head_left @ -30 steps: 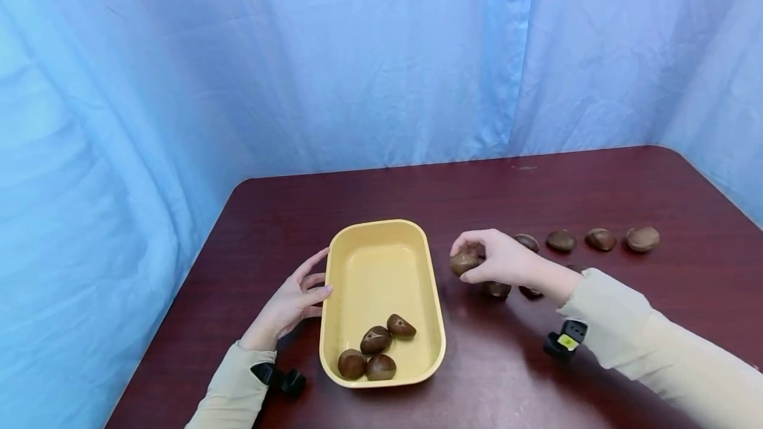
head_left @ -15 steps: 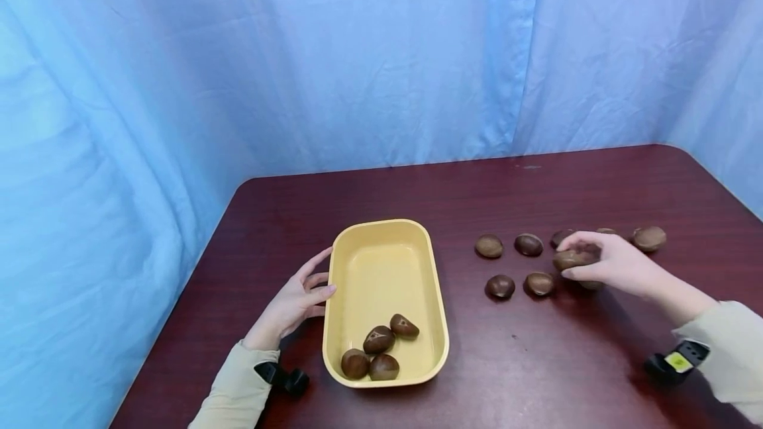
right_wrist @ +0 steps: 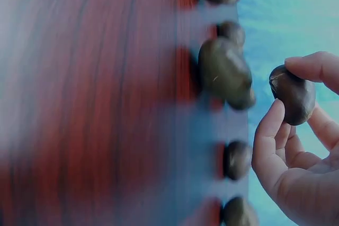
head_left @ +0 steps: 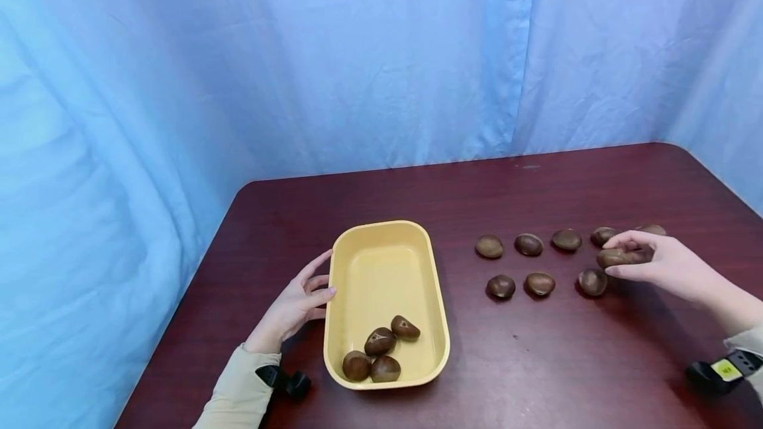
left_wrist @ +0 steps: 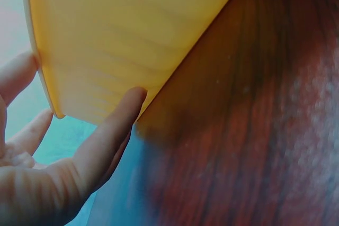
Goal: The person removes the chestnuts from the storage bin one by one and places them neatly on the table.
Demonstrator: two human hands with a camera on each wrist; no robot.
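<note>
Head view looks forward and down over the whole table [head_left: 536,363] from above. Left wrist view sits very close, facing the yellow tray [left_wrist: 132,35] wall, also in head view; right wrist view, close and blurred, faces the chestnut rows [right_wrist: 225,72], shared too.

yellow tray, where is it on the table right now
In the head view the yellow tray sits left of centre on the table, the left hand touching its left wall, loose chestnuts to its right.

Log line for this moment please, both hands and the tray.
left hand: fingertips touching yellow tray | right hand: pinching chestnut above table | tray: four chestnuts inside
</note>
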